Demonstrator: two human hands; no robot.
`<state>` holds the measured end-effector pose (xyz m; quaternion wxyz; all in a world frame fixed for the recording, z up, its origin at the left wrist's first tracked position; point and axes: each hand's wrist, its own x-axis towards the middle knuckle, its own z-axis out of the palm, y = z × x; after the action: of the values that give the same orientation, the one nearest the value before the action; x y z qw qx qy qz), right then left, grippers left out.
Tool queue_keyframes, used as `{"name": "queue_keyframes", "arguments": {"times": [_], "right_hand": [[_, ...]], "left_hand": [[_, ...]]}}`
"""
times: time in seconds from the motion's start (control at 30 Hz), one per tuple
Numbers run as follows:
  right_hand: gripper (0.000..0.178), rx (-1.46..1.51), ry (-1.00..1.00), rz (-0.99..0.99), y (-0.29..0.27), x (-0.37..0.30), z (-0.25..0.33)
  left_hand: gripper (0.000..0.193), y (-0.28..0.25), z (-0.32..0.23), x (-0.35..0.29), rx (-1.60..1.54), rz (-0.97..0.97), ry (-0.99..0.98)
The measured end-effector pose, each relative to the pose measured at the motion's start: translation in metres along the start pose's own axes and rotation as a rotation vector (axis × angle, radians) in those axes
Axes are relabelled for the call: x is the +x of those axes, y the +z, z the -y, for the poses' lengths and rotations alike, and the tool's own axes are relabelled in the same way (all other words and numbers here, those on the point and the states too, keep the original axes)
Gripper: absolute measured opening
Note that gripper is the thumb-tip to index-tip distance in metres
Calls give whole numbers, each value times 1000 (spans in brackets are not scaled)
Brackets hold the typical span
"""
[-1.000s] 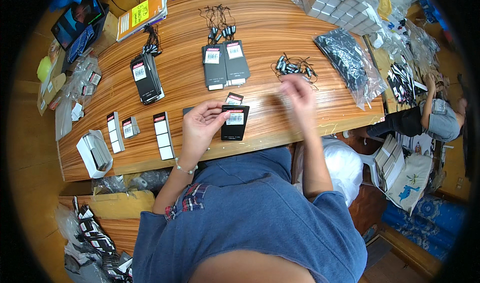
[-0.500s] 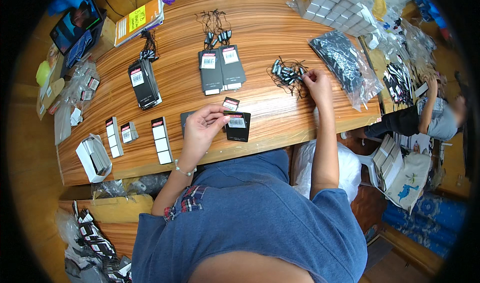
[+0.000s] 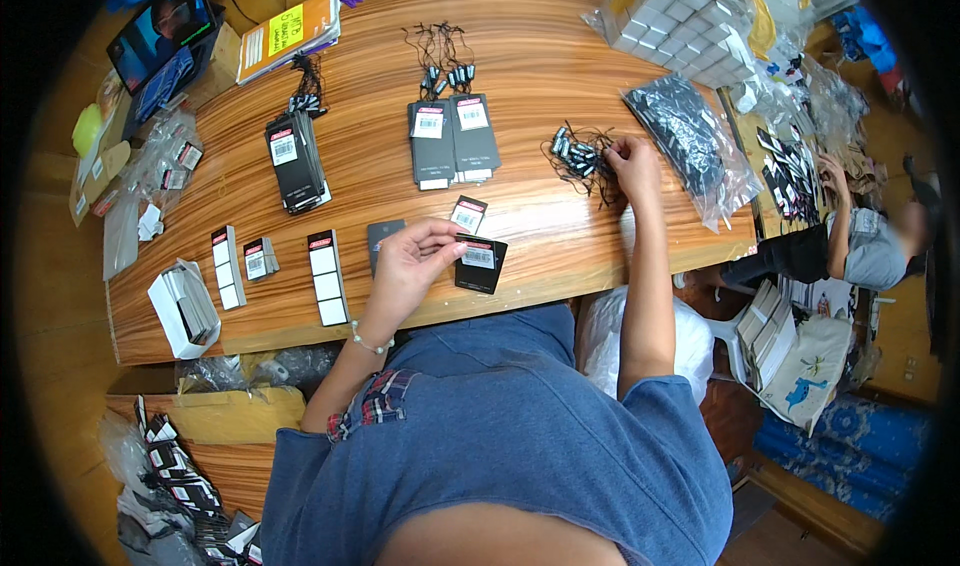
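My left hand pinches a black hang tag with a white barcode sticker, held above the table's near edge. Just beyond it lies a small tag with a white label. A dark card lies partly hidden behind my left hand. Over to the right, the thumb and fingers of my right hand are closed at the edge of a pile of black hang-tag strings with small shiny cylinder ends. They appear to grip one of the strings, though the fingertips partly cover it.
Strung tags lie in stacks at the left and middle. Sticker strips and a white box of cards sit near left. A plastic bag of black strings lies right, below white boxes. Another person works at far right.
The hang tag in my left hand has tilted slightly. My right hand stays at the string pile, its fingers drawn a little closer together. The whole view has shifted slightly.
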<state>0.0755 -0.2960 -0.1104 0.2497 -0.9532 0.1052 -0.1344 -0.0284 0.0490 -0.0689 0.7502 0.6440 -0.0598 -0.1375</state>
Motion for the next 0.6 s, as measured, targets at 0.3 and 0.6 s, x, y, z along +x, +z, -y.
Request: {"name": "queue_keyframes", "arguments": {"times": [0.3, 0.6], "right_hand": [[4, 1268, 49, -61, -59, -7, 45], [14, 1419, -83, 54, -71, -68, 121]], "left_hand": [[14, 13, -16, 11, 35, 197, -57], [12, 58, -35, 47, 43, 326, 257]]}}
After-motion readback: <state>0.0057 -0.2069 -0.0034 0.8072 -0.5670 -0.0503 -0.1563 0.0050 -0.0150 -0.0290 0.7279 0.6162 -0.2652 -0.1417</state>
